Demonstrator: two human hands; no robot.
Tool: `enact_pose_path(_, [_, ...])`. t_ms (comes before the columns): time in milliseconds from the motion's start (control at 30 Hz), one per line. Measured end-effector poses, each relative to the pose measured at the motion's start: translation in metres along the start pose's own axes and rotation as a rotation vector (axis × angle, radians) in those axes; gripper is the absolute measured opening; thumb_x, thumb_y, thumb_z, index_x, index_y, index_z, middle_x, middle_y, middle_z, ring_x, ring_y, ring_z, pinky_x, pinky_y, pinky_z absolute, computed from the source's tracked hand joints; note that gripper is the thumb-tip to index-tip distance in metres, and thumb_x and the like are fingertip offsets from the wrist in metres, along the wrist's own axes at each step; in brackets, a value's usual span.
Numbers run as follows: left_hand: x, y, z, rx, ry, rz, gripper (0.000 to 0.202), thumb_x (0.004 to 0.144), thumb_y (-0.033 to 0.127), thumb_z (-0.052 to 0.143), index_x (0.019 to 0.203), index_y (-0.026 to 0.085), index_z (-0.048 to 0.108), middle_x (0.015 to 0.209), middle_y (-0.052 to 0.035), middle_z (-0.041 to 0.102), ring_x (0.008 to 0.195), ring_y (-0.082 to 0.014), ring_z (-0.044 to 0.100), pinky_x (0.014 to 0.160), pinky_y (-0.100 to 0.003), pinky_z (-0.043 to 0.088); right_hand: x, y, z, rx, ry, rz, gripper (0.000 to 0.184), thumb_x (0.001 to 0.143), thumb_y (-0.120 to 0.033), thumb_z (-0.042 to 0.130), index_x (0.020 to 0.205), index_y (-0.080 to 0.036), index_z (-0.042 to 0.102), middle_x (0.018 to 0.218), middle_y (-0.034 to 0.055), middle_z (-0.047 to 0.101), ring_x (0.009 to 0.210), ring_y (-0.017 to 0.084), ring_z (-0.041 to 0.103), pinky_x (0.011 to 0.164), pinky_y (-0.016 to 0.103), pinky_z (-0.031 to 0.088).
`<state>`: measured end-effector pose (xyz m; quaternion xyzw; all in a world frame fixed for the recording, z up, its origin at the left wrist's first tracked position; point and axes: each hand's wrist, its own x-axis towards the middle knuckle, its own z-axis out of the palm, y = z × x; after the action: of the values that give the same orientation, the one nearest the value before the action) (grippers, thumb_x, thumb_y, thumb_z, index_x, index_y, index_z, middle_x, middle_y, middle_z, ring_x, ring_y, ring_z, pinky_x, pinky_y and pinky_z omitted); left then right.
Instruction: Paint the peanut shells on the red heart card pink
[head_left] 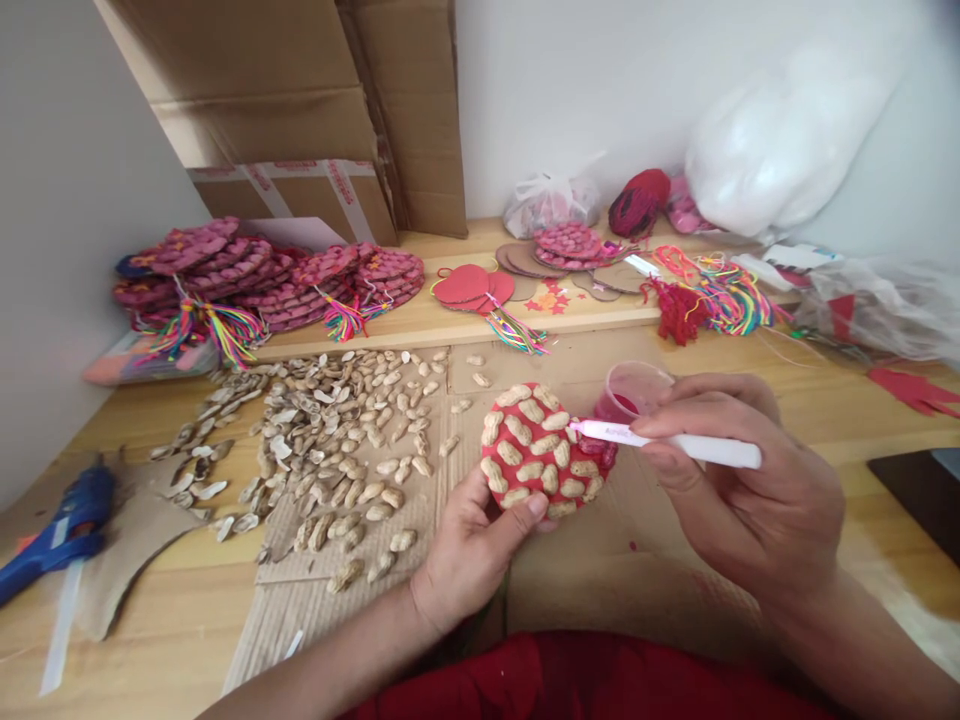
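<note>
My left hand (480, 540) grips a red disc (504, 455) by its lower edge, thumb on top. Unshelled peanuts are stuck across the face of this disc. Between the thumb and fingers of my right hand (742, 480) is a white marker pen (712, 449), its pink tip pointing left at the disc's right edge. The tip is at or very close to a peanut; contact cannot be made out. Just behind the pen stands a clear plastic cup (637, 375) with dark pink contents, partly covered by my right hand. Some dark pink pieces show at the disc's right side.
Loose peanuts and shells (337, 450) spread over cardboard at left, beside a blue glue gun (79, 520). Along the back shelf lie stacked pink peanut discs (277, 280), plain red discs (469, 287), tassels (739, 295), yarn (637, 202) and plastic bags. Cardboard boxes (300, 110) stand behind.
</note>
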<state>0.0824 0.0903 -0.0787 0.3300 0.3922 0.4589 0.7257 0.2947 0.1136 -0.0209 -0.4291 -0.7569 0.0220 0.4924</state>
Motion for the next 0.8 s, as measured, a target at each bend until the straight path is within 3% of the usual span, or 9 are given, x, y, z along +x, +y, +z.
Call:
enact_pose_path(233, [-0.0009,-0.0024,-0.0014,0.012,-0.003,0.009,0.040,0.082,0.031,0.082,0.117,0.019,0.067,0.114,-0.0082,0.076,0.098,-0.0215,0.072,0.081,-0.029,0.060,0.0006,-0.0006,-0.0011,-0.073,0.023,-0.038,0.021,0.083,-0.014,0.070,0.100,-0.025,0.067,0.086,-0.0005,0.073,0.089,0.021,0.062,0.087,0.040,0.048])
enact_pose_path(500, [0.0009,-0.0048,-0.0010,0.003,-0.036,0.069,0.032,0.085,0.026,0.079,0.115,0.020,0.070,0.113,-0.0052,0.077,0.098,-0.0161,0.071,0.086,-0.024,0.057,0.0004,-0.0013,-0.0012,-0.057,0.027,-0.033,0.019,0.083,-0.013,0.069,0.099,-0.024,0.069,0.085,0.0004,0.073,0.093,0.022,0.062,0.088,0.042,0.048])
enact_pose_path(600, [0.0012,-0.0060,-0.0021,0.003,-0.036,0.068,0.032,0.086,0.025,0.079,0.115,0.020,0.069,0.117,-0.0058,0.077,0.100,-0.0169,0.072,0.087,-0.025,0.057,0.0000,-0.0018,-0.0026,-0.062,0.077,-0.009,0.019,0.083,-0.013,0.070,0.098,-0.024,0.069,0.086,0.0009,0.073,0.092,0.022,0.062,0.086,0.042,0.048])
enact_pose_path(800, [0.0008,-0.0100,-0.0049,0.041,-0.035,0.080,0.032,0.086,0.027,0.078,0.116,0.021,0.070,0.122,-0.0060,0.076,0.112,-0.0220,0.070,0.099,-0.033,0.054,-0.0012,-0.0037,-0.0040,-0.027,0.045,-0.004,0.019,0.083,-0.014,0.069,0.099,-0.025,0.069,0.086,0.0003,0.073,0.093,0.022,0.062,0.087,0.042,0.048])
